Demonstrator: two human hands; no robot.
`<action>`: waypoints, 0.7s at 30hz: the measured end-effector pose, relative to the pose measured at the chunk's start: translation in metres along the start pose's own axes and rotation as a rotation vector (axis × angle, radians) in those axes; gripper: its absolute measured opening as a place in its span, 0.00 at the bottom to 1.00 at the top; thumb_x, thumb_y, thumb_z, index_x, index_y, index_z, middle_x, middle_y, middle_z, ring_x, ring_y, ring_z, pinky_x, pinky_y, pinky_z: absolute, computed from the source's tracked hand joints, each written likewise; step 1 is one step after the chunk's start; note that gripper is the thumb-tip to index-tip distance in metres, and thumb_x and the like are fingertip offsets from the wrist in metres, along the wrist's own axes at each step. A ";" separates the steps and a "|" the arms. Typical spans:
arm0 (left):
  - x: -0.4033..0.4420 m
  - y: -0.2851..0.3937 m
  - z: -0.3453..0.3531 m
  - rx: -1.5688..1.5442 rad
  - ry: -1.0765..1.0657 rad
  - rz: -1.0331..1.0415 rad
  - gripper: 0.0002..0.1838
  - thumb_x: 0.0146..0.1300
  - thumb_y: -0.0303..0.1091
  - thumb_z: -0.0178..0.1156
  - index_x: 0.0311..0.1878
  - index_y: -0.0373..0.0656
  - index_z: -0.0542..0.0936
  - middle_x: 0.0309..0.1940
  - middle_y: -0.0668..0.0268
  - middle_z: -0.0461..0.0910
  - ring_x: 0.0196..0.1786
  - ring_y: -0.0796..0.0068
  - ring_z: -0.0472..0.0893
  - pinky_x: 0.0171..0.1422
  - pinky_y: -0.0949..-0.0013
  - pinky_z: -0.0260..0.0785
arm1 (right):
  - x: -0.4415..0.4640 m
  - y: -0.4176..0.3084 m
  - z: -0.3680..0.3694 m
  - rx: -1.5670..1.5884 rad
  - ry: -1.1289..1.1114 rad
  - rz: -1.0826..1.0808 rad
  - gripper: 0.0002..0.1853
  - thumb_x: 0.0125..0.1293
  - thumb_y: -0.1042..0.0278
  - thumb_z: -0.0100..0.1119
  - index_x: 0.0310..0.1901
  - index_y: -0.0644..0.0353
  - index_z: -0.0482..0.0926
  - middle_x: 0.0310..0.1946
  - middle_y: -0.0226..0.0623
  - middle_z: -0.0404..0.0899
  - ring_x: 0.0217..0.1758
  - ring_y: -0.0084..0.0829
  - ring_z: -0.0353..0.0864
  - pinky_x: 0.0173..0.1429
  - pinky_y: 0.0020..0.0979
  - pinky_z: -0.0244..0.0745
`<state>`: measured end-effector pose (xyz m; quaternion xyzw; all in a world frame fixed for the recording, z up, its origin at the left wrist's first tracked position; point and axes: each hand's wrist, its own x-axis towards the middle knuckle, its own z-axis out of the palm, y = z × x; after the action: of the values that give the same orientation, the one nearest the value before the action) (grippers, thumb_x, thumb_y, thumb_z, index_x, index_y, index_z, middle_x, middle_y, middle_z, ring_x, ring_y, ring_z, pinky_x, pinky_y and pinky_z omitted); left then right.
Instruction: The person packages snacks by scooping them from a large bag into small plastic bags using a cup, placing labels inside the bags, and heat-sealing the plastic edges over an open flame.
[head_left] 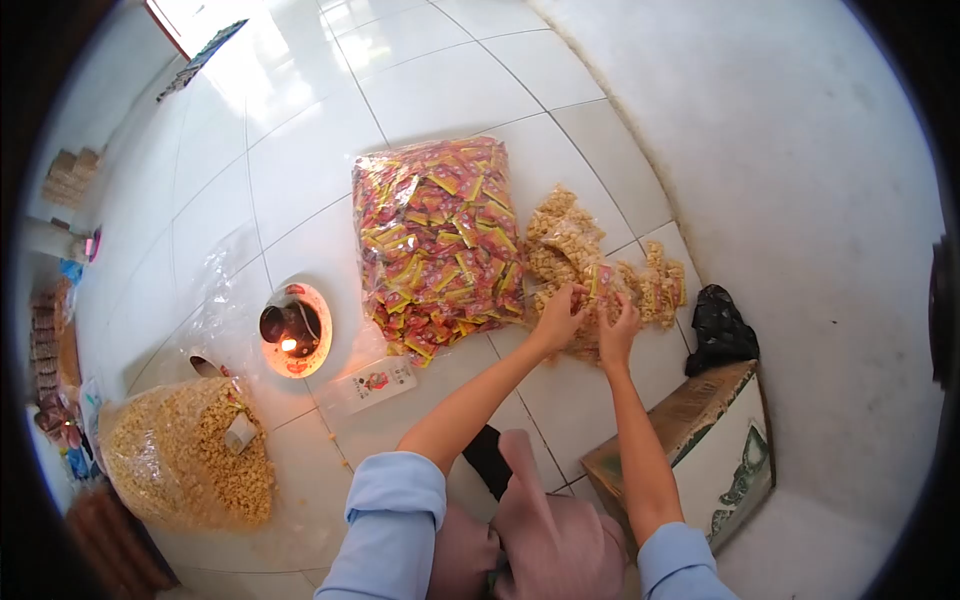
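Note:
Both hands are together over a heap of small clear packets of yellowish puffed snack [565, 240] on the tiled floor. A small snack packet [601, 279], with a reddish label or sachet showing in it, is pinched at its left side by my left hand [563, 318]. My right hand [618, 325] grips the same packet from the right, fingers bent around it. Just left of the heap lies a large clear bag [437, 235] full of red and yellow sachets. More filled packets [660, 285] lie right beside my right hand.
A lit flame burns on a plate [324, 345] left of the sachet bag. Near it lies a white printed packet [370, 384]. A big open bag of loose snack [165, 450] stands lower left. At right are a cardboard box [690, 430], a black plastic bag [722, 330] and the wall.

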<state>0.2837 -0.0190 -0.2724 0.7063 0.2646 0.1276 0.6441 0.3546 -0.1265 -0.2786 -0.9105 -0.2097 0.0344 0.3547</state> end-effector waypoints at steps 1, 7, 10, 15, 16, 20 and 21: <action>-0.003 -0.004 -0.003 0.069 0.073 0.075 0.15 0.53 0.28 0.61 0.45 0.38 0.72 0.35 0.63 0.77 0.37 0.73 0.77 0.43 0.72 0.69 | -0.005 -0.001 0.001 -0.068 0.123 -0.060 0.19 0.62 0.64 0.53 0.52 0.60 0.65 0.46 0.40 0.64 0.52 0.37 0.62 0.57 0.36 0.58; -0.068 -0.030 -0.076 -0.103 -0.008 -0.102 0.11 0.61 0.32 0.55 0.45 0.39 0.73 0.38 0.65 0.78 0.38 0.76 0.78 0.44 0.72 0.69 | -0.079 -0.022 -0.008 0.313 -0.027 0.087 0.10 0.63 0.64 0.51 0.35 0.63 0.70 0.34 0.38 0.66 0.34 0.33 0.68 0.41 0.33 0.65; -0.153 -0.062 -0.120 -0.177 0.108 -0.211 0.13 0.62 0.36 0.54 0.48 0.42 0.72 0.38 0.65 0.78 0.38 0.77 0.77 0.43 0.74 0.69 | -0.135 -0.016 0.017 0.239 -0.272 -0.068 0.11 0.63 0.66 0.51 0.26 0.64 0.71 0.24 0.37 0.70 0.27 0.30 0.70 0.33 0.30 0.65; -0.287 -0.083 -0.177 -0.222 0.486 -0.405 0.10 0.61 0.33 0.53 0.45 0.43 0.74 0.35 0.65 0.79 0.35 0.79 0.77 0.37 0.76 0.69 | -0.167 -0.057 0.061 0.278 -0.601 -0.277 0.11 0.62 0.66 0.52 0.26 0.65 0.72 0.22 0.41 0.73 0.25 0.33 0.72 0.32 0.31 0.66; -0.302 -0.080 -0.189 -0.206 0.566 -0.452 0.10 0.61 0.33 0.53 0.45 0.43 0.74 0.35 0.65 0.79 0.35 0.79 0.78 0.37 0.75 0.69 | -0.169 -0.074 0.071 0.259 -0.682 -0.369 0.11 0.62 0.66 0.52 0.27 0.65 0.73 0.23 0.42 0.74 0.25 0.34 0.73 0.32 0.32 0.66; -0.366 -0.078 -0.216 -0.206 0.689 -0.524 0.11 0.63 0.34 0.51 0.47 0.43 0.73 0.38 0.65 0.78 0.39 0.77 0.77 0.43 0.73 0.70 | -0.196 -0.137 0.098 0.251 -0.783 -0.583 0.10 0.60 0.66 0.53 0.28 0.65 0.73 0.24 0.43 0.74 0.25 0.37 0.73 0.32 0.33 0.67; -0.371 -0.081 -0.221 -0.230 0.764 -0.494 0.10 0.61 0.33 0.52 0.45 0.43 0.74 0.36 0.65 0.79 0.37 0.77 0.78 0.40 0.74 0.70 | -0.200 -0.154 0.105 0.238 -0.803 -0.617 0.10 0.60 0.66 0.53 0.28 0.64 0.73 0.24 0.43 0.74 0.26 0.38 0.74 0.33 0.34 0.67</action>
<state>-0.1557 -0.0306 -0.2620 0.4484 0.6272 0.2500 0.5857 0.0954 -0.0402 -0.2727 -0.6746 -0.5825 0.2986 0.3411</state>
